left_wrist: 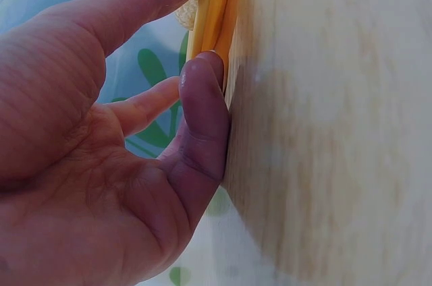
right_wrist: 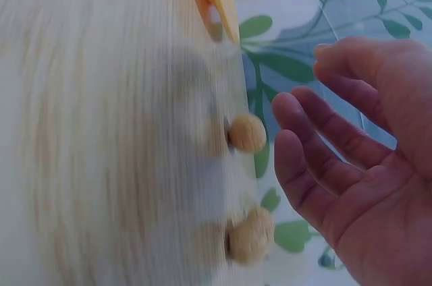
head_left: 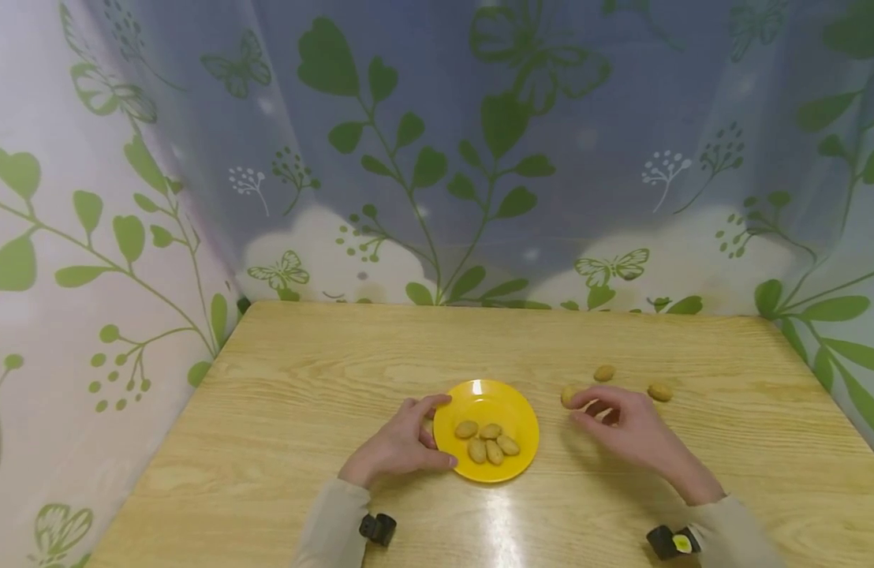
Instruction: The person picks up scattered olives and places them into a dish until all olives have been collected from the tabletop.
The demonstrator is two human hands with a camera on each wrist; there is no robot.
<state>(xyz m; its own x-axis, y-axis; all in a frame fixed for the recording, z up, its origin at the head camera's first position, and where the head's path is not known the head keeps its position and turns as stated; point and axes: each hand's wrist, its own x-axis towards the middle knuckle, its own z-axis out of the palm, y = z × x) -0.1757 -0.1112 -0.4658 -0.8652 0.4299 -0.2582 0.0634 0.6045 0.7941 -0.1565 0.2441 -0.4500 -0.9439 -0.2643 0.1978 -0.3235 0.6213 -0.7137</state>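
A yellow plate [head_left: 488,472] lies on the table, bearing several oval tan nuts [head_left: 476,450] with rough, walnut-like shells. My left hand [head_left: 397,446] grips the plate's left edge, thumb on the rim and fingers curled against its side. In the left wrist view the plate's edge [left_wrist: 216,9] meets the fingers. To the plate's right, my right hand [head_left: 625,422] hovers just above the table, its fingers loosely bent and apart. Its fingertips partly cover one nut [head_left: 568,396] in the head view. The right wrist view shows a gap between the fingers and the nearest nut [right_wrist: 248,133].
Behind the right hand lie two more loose nuts, one [head_left: 604,373] farther back and one [head_left: 660,392] to the right. The wooden table [head_left: 338,347] ends at a patterned curtain [head_left: 437,158] at the back and sides. Both wrists wear small black cameras.
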